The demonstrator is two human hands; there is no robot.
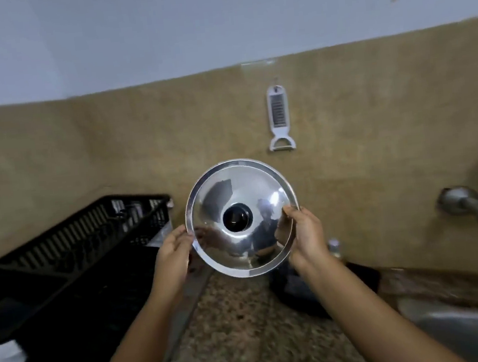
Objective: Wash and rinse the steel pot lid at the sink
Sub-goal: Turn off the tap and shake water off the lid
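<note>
A steel lid [242, 217] was held up in the air at the middle of the view, above the speckled worktop [232, 329] and in front of the tan wall. It was tipped up so that its shiny domed top faced the camera, with the black knob [237, 217] at its centre. The left hand [172, 257] gripped the rim at the lower left, fingers curled behind the edge. The right hand [304, 237] gripped the rim on the right side, its thumb lying over the front of the lid. Both hands were closed on the lid, and both forearms reached up from the near edge of the view.

To the left stood a black dish rack [90, 234] on the worktop, with some items in its far end too blurred to name. On the wall above the lid hung a white grater with a peeler end [279, 117]. A metal tap [470, 205] stuck out of the wall at the far right, and the steel sink [477, 329] showed at the near right corner, well apart from the lid. A dark thing lay on the worktop just below the right hand, too blurred to identify.
</note>
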